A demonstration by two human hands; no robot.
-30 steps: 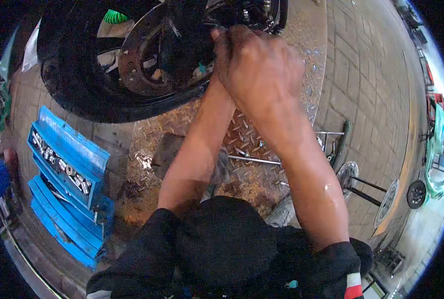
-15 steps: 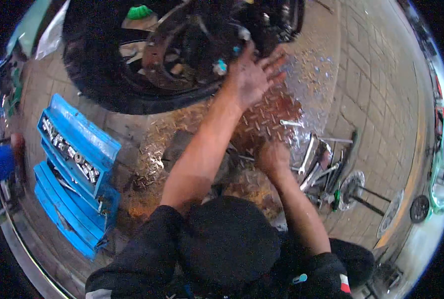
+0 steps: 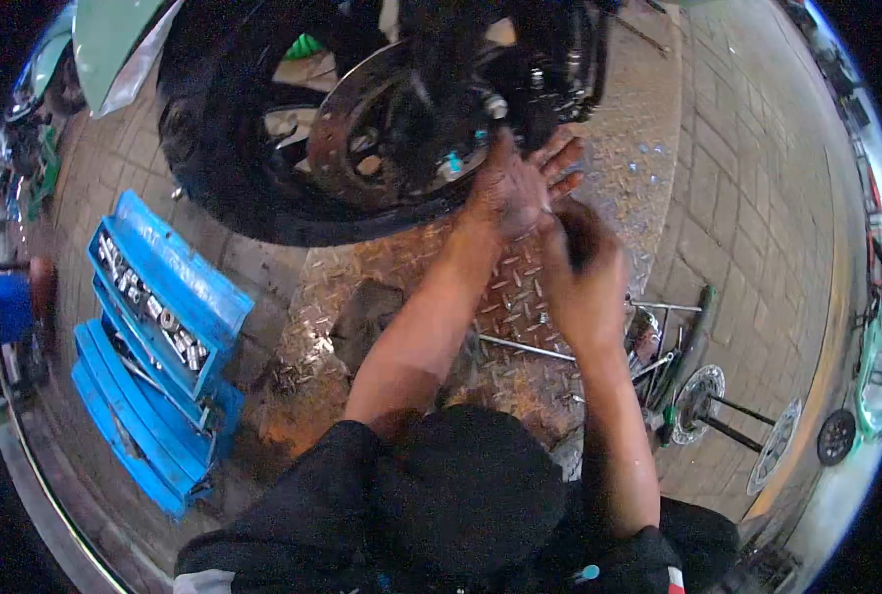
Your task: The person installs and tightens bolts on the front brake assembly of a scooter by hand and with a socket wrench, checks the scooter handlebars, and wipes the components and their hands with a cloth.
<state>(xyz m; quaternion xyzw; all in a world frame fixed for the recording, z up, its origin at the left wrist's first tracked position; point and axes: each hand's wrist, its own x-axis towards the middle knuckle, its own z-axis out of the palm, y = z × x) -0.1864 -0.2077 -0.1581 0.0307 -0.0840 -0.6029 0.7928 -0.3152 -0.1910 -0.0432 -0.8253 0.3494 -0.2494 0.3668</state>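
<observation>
Black-tyred spoked wheel: forward and left of the fingers; left hand nearer

The wheel carries a rust-brown metal brake disc on its near side. In this view it overlaps the left edge of a rusty, diamond-tread steel plate; its top runs out of frame. Its lower edge curves rightward to a point just beside the left wrist.

Left hand: palm up, fingers spread apart, directed forward and right. The thumb points toward a rounded silver bolt head; contact cannot be confirmed.

Right hand: closer to the plate's right edge, behind and to the right of the left palm. The fingers appear curled; blur hides whether they grip anything or touch the other hand.

A long, straight steel bar lies crosswise on the plate, its long axis running left to right between the forearms. A blue metal toolbox stands beyond the plate's left edge, well apart from both hands.
</observation>
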